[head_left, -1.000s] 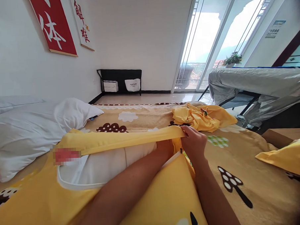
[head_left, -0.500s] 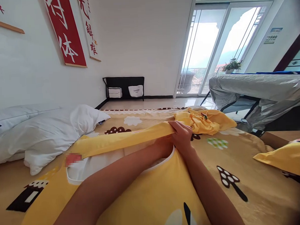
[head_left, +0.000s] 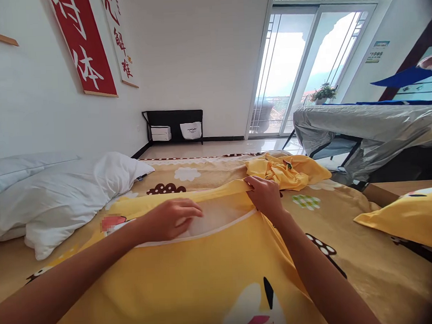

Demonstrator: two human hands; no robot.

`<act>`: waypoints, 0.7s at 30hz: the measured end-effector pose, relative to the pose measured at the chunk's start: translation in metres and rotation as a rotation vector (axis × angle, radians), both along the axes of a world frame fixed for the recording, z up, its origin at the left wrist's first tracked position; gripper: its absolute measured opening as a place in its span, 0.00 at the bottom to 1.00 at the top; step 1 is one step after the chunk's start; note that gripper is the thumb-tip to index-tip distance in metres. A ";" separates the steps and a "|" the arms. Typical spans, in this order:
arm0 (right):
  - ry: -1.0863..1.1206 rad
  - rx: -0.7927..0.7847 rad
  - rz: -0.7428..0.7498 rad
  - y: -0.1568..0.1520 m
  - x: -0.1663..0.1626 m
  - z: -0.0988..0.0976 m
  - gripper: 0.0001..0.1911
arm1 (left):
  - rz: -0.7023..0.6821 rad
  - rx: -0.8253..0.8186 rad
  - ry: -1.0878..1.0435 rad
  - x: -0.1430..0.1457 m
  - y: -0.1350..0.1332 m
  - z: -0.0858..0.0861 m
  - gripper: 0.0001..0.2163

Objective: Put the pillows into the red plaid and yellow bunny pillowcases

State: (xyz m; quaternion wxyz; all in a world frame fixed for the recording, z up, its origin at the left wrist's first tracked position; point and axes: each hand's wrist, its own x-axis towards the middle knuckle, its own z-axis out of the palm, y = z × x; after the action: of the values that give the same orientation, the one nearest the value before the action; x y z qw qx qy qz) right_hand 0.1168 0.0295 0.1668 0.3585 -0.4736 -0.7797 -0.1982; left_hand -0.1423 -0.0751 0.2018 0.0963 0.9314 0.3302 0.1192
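A yellow pillowcase (head_left: pixel 206 277) with a cartoon print lies in front of me on the bed, its open end facing away. A white pillow insert (head_left: pixel 218 218) shows inside the opening. My right hand (head_left: pixel 265 195) pinches the upper flap of the pillowcase at its right corner and holds it up. My left hand (head_left: pixel 170 219) rests on the white insert at the opening, fingers loosely curved, gripping nothing that I can see.
A tan blanket (head_left: pixel 348 232) with mushroom prints covers the bed. A crumpled yellow cloth (head_left: pixel 288 171) lies beyond my right hand. White pillows (head_left: pixel 60 197) sit at left, another yellow pillow (head_left: pixel 408 218) at right. A grey covered table (head_left: pixel 365 127) stands by the glass doors.
My left hand has drawn back out of the pillowcase corner and moved left onto the white insert. My right hand keeps its hold on the flap.
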 end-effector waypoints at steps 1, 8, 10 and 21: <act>0.012 -0.020 -0.018 0.001 -0.002 0.000 0.12 | 0.099 0.058 -0.015 -0.033 -0.008 0.001 0.16; 0.063 -0.171 -0.085 0.001 -0.030 0.001 0.15 | 0.817 -0.108 -0.037 -0.206 -0.014 -0.050 0.29; 0.056 -0.216 -0.116 0.002 -0.039 -0.001 0.16 | 0.895 -0.070 -0.072 -0.213 -0.018 -0.057 0.25; -0.140 -0.592 0.002 -0.007 -0.058 0.001 0.22 | 1.146 0.185 -0.093 -0.252 -0.073 0.010 0.12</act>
State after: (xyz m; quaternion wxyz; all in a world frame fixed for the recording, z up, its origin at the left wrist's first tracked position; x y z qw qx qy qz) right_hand 0.0585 0.0223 0.1681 0.1506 -0.5419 -0.8268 0.0060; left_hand -0.3939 -0.1479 0.2118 -0.0509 0.6025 0.7650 0.2217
